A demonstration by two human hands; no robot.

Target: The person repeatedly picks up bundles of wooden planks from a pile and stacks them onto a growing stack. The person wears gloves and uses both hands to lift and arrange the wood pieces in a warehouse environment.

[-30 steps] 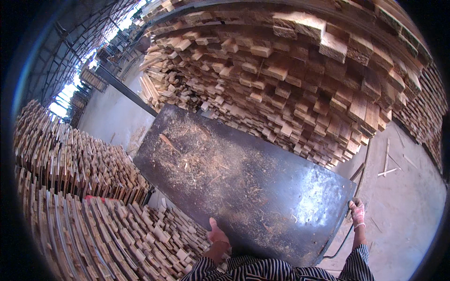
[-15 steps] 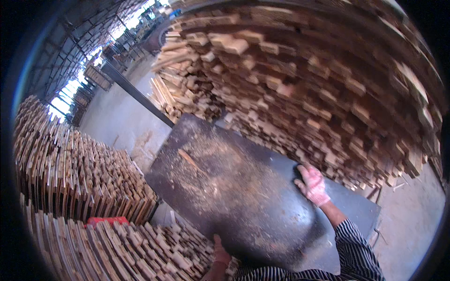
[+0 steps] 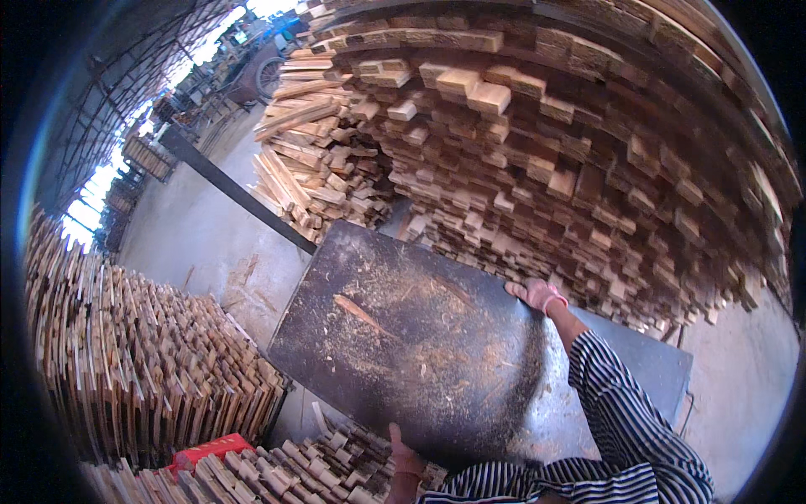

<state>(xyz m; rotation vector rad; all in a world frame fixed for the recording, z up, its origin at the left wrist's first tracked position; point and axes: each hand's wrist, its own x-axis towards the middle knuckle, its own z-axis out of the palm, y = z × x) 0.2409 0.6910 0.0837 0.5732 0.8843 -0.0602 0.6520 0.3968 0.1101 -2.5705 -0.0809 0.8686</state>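
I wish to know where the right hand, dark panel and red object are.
Right hand (image 3: 538, 296): head view, middle of the hand.
Dark panel (image 3: 295, 336): head view, surface near its left edge.
Red object (image 3: 211, 450): head view, middle of its visible part.

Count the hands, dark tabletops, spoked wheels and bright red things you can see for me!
Hands: 2, the left hand and the right hand
Dark tabletop: 1
Spoked wheel: 1
Bright red thing, partly hidden: 1
Total: 5

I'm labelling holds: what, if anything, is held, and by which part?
Cannot be told: the right grip is at the far edge of the dark panel, the left grip at its near edge.
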